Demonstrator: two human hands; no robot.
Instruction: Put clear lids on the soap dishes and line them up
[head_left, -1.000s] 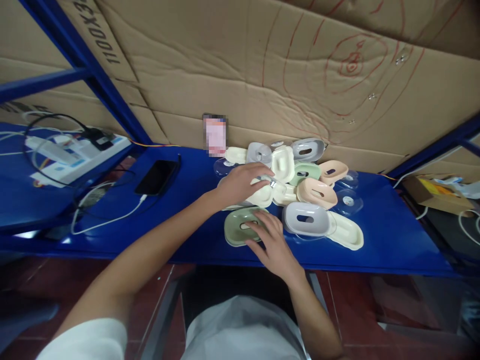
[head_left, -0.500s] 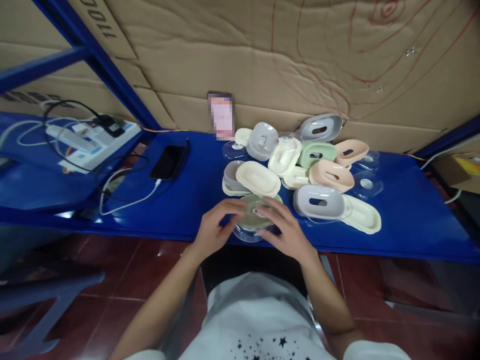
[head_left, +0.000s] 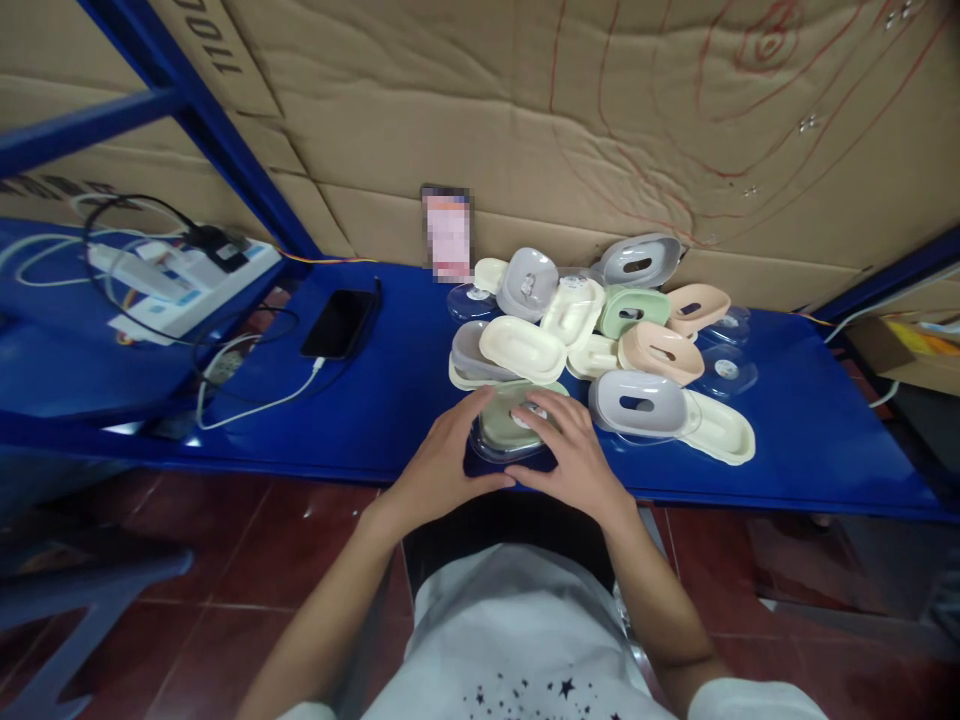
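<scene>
A green oval plastic dish [head_left: 501, 425] with a clear plastic piece under it lies at the front edge of the blue shelf [head_left: 787, 440]. Both my hands grip it together: my left hand [head_left: 442, 462] on its left side, my right hand [head_left: 571, 455] on its right, with fingers over the top. Just behind lies a pile of similar oval dishes: cream [head_left: 523, 348], grey [head_left: 637, 402], peach [head_left: 660, 352], green [head_left: 634, 308], and clear lids [head_left: 726, 368].
A black phone [head_left: 337, 322] on a white cable lies left of the pile. A power strip with cables [head_left: 180, 275] sits on a lower shelf at far left. Cardboard [head_left: 525, 110] lines the back. A blue post [head_left: 195, 120] slants at upper left.
My left hand came back from the pile with a clear piece and joined my right hand at the green dish; both now hold dish and clear piece together at the shelf's front edge.
</scene>
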